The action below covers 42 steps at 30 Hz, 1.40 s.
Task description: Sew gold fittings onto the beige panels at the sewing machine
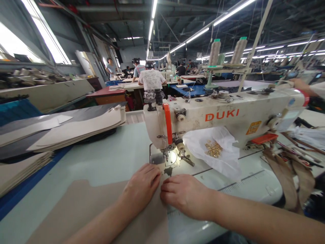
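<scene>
Sewing floor, rows of stations under strip lights, people working in the far background. Near surface is a pale green machine table point(101, 152) carrying a DUKI sewing machine point(223, 115). Left hand point(142, 186) and right hand point(185, 196) are both open, palms down, fingers slightly curled, pressing flat on a tan panel point(86, 210), no pinch grip. Panel lies on the near table, its edge under the right hand, just near of the presser foot point(165, 157). Only container: white translucent plastic bag point(228, 156) right of the needle, holding a pile of small brass fittings point(213, 149) (eyelets maybe, too small to tell). Left: stacks of cut panels point(76, 125). Right: tan straps point(284, 179) draped over the table edge. Far right: a co-worker's hand point(299, 84) beyond the machine. Two thread cones point(214, 52) stand above it.
</scene>
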Tool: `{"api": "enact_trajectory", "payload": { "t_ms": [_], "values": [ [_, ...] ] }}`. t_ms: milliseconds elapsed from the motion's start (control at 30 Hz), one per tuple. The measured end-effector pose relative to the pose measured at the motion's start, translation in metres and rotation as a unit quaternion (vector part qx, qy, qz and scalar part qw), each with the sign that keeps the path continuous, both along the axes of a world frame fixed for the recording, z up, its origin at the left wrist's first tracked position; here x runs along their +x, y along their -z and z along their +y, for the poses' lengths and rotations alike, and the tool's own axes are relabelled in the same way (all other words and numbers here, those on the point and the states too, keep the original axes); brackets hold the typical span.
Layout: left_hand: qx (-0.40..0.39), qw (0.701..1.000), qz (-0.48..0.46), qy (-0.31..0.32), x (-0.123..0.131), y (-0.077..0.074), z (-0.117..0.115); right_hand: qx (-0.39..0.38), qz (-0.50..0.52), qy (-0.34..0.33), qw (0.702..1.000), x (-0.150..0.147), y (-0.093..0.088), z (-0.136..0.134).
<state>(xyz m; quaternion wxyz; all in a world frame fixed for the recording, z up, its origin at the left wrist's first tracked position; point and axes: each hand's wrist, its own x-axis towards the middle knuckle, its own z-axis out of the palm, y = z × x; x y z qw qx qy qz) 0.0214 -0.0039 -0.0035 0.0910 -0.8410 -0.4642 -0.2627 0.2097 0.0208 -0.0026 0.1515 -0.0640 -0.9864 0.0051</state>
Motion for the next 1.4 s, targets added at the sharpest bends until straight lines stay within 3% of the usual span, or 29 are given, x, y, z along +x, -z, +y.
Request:
{"api": "enact_trajectory", "payload": {
  "t_ms": [1400],
  "values": [
    [0.011, 0.999, -0.033, 0.014, 0.0019, 0.001, 0.001, -0.005, 0.025, 0.017, 1.0, -0.0011, 0.0049, -0.0021]
  ]
}}
